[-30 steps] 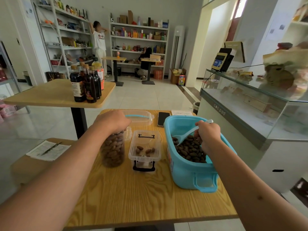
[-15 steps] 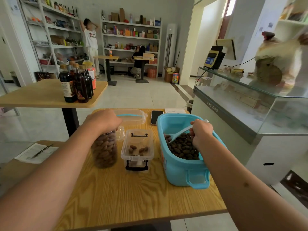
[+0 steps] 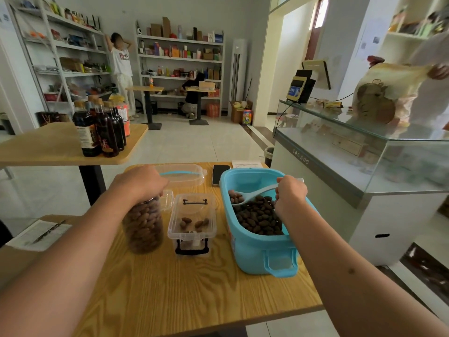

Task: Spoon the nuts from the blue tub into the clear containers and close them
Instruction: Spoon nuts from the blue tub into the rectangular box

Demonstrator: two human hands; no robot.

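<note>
The blue tub [image 3: 252,254] stands on the right of the wooden table [image 3: 194,300], with dark nuts [image 3: 260,217] heaped inside. My right hand [image 3: 290,194] grips a pale spoon [image 3: 252,195] whose bowl carries a few nuts just above the heap. My left hand [image 3: 138,182] rests closed over the top of a tall clear jar [image 3: 143,224] full of nuts. Between jar and tub sits an open clear container [image 3: 192,224] with black clips and a few nuts at its bottom.
A clear lid with a blue strip [image 3: 181,175] and a phone [image 3: 220,174] lie at the table's far edge. A second table with dark bottles [image 3: 102,127] stands left. A glass counter [image 3: 359,152] runs along the right. People stand by the far shelves.
The spoon has come up out of the nuts with a few in its bowl. My left hand stays on the jar. The camera view has shifted slightly.
</note>
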